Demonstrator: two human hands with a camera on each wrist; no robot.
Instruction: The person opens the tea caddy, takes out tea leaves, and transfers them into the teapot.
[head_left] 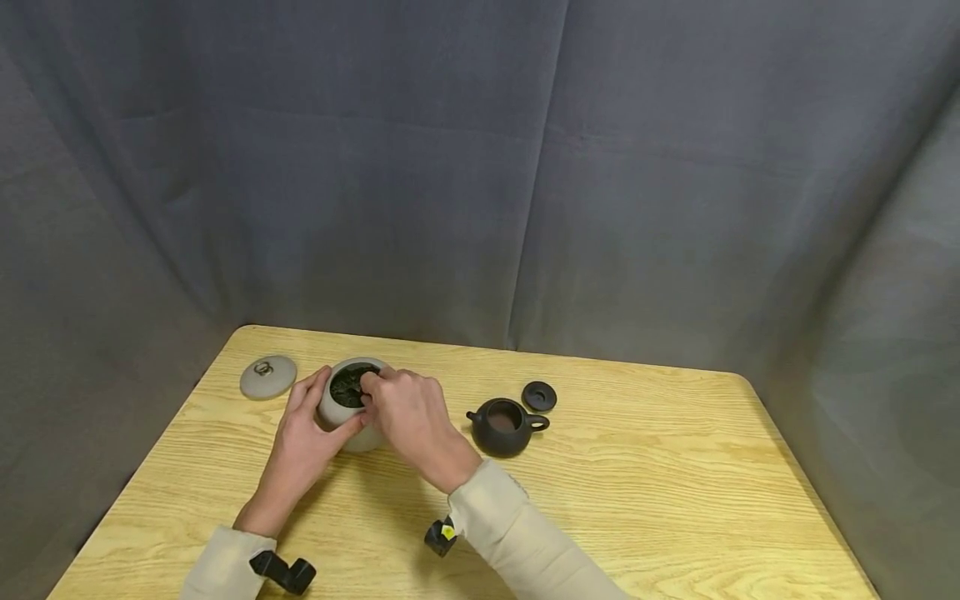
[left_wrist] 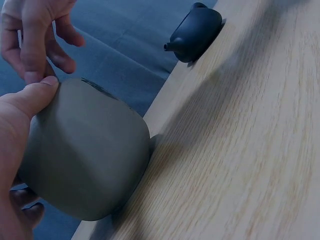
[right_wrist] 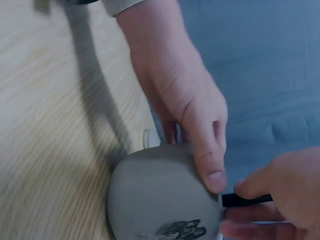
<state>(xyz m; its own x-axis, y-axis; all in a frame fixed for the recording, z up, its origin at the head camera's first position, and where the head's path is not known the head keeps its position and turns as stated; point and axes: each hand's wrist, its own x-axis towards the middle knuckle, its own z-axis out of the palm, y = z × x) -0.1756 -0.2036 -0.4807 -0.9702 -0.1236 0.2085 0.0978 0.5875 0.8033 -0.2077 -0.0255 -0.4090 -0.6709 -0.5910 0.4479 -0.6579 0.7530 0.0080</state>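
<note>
A rounded grey jar (head_left: 362, 442) stands at the left of the table, its mouth showing dark green leaf-like contents (head_left: 347, 387). My left hand (head_left: 306, 433) grips the jar's side, with the thumb near the rim in the left wrist view. Over the mouth, my right hand (head_left: 412, 415) pinches a slim black tool (right_wrist: 245, 200); its far end is hidden at the jar's opening. A dark picture decorates the jar wall (right_wrist: 155, 190) in the right wrist view.
To the right of the jar sits a small dark teapot (head_left: 498, 443) without its lid, spout pointing left. Its round black lid (head_left: 539, 397) lies just behind it. The jar's grey lid (head_left: 268, 380), with a ring on top, rests at the far left. Grey cloth (head_left: 390, 208) hangs behind the table.
</note>
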